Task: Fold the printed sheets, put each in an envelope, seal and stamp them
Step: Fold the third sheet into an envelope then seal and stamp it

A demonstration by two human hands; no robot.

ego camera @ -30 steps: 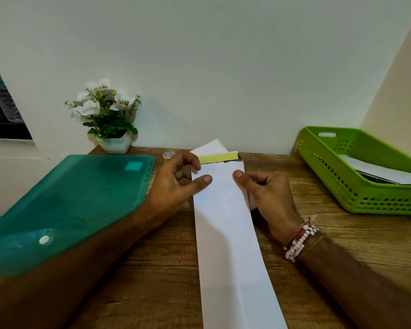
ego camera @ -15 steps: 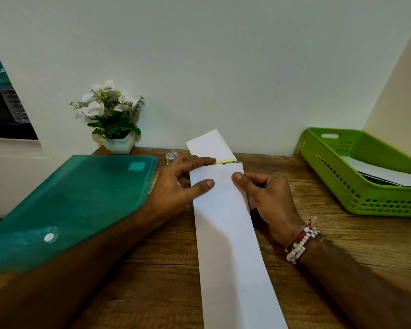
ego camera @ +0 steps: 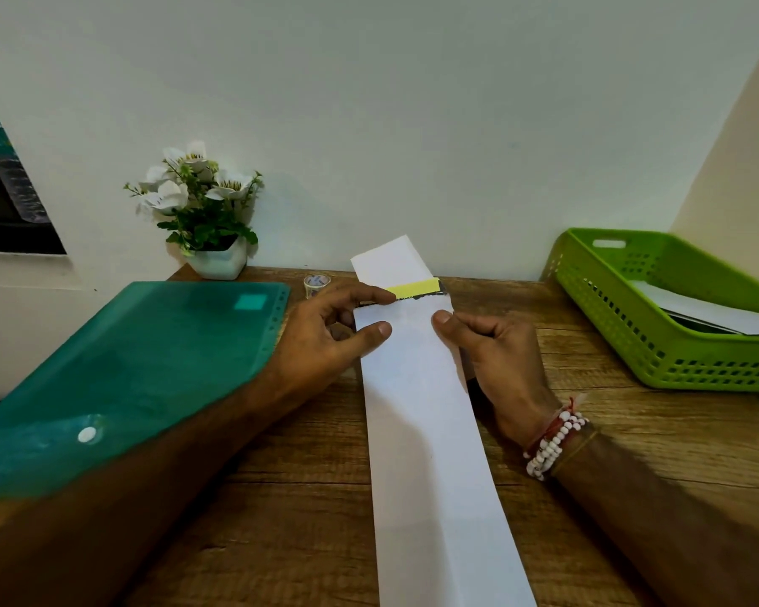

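Note:
A long white envelope lies lengthwise on the wooden table, running away from me. Its flap stands raised at the far end, with a yellow adhesive strip showing along the fold. My left hand holds the envelope's left edge near the mouth, thumb on top and index finger reaching onto the strip's left end. My right hand grips the right edge, its thumb pressing the top face and its fingers curled beside the envelope.
A green plastic folder covers the table's left side. A white pot of flowers and a small tape roll stand at the back. At right, a green basket holds white papers.
The flap dipped towards the envelope half a second ago, nearly hiding the yellow strip, and has lifted again so the strip shows. My left index finger stays on the strip's left end.

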